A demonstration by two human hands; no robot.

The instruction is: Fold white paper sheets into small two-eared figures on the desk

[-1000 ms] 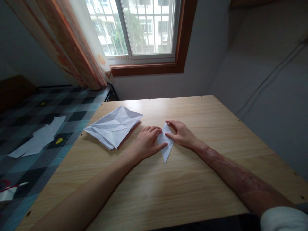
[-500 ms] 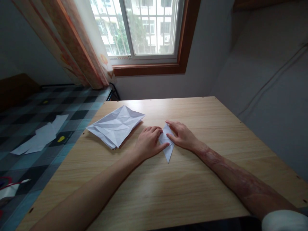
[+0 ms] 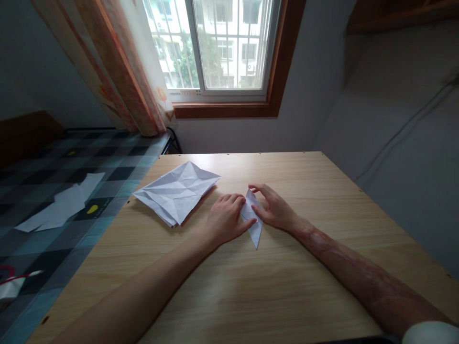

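Head view: a small white folded paper (image 3: 248, 210), narrow and pointed at both ends, lies on the wooden table (image 3: 279, 286), one tip toward the wearer. The left hand (image 3: 225, 217) rests palm-down, holding it with thumb across its lower half and fingers curled at its left edge. The right hand (image 3: 274, 205) arches with index and thumb apart, near its far tip and right side; whether they pinch, I cannot tell. Beyond, leftward, lie creased sheets (image 3: 181, 188).
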